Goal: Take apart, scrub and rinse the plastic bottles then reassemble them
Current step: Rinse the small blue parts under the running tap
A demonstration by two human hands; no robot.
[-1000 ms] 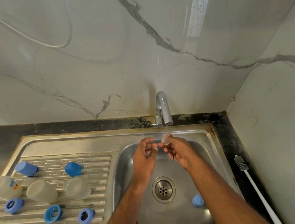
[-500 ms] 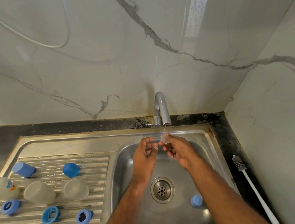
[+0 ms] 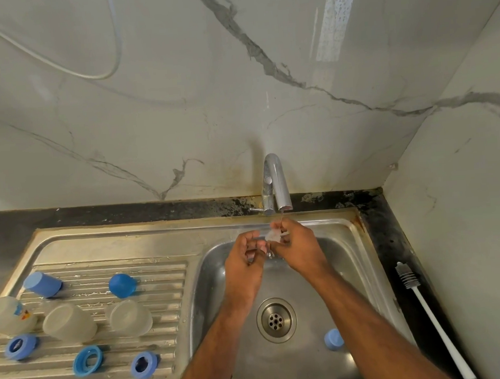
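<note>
Your right hand (image 3: 295, 245) pinches a small clear teat (image 3: 273, 234) under the tap (image 3: 275, 184); your left hand (image 3: 245, 255) curls beside it, touching. Bottles (image 3: 69, 322), rings (image 3: 87, 360) and caps (image 3: 122, 285) lie apart on the drainboard (image 3: 159, 274). Putting them together is still left, I think.

You see a marble wall (image 3: 176, 105) behind the counter. A thin cable (image 3: 53, 59) loops across it, far left.
</note>
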